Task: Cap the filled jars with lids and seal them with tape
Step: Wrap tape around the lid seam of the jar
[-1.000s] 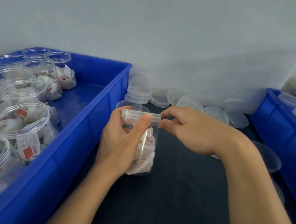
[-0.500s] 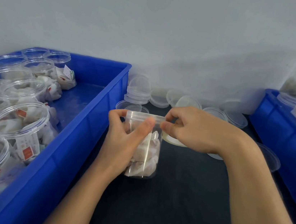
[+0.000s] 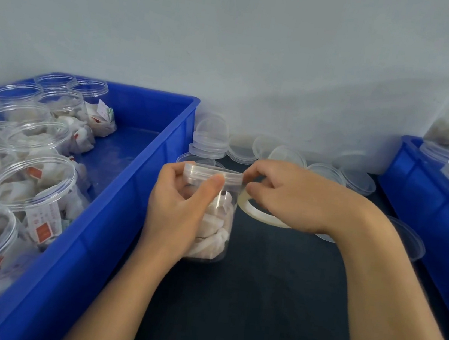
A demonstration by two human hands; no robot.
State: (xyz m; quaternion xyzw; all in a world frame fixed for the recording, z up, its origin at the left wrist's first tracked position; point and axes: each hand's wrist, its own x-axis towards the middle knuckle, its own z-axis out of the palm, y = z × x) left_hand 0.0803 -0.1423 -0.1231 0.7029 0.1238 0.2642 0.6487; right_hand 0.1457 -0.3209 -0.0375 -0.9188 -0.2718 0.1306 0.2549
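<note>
A clear plastic jar (image 3: 214,225) filled with white sachets stands on the dark table, with a clear lid (image 3: 211,173) on top. My left hand (image 3: 181,207) grips the jar from the left, its thumb pressed against the lid's rim. My right hand (image 3: 288,195) holds a roll of clear tape (image 3: 257,212) just right of the jar, with its fingertips pinched at the lid's right edge. The strip of tape itself is too clear to make out.
A blue crate (image 3: 115,212) at the left holds several open filled jars (image 3: 29,187). Loose clear lids (image 3: 211,142) lie stacked and scattered along the wall behind the jar. A second blue crate (image 3: 426,208) with jars stands at the right.
The tape roll has come into view under my right hand, which moved slightly right along the lid's rim. My left hand keeps its grip on the jar.
</note>
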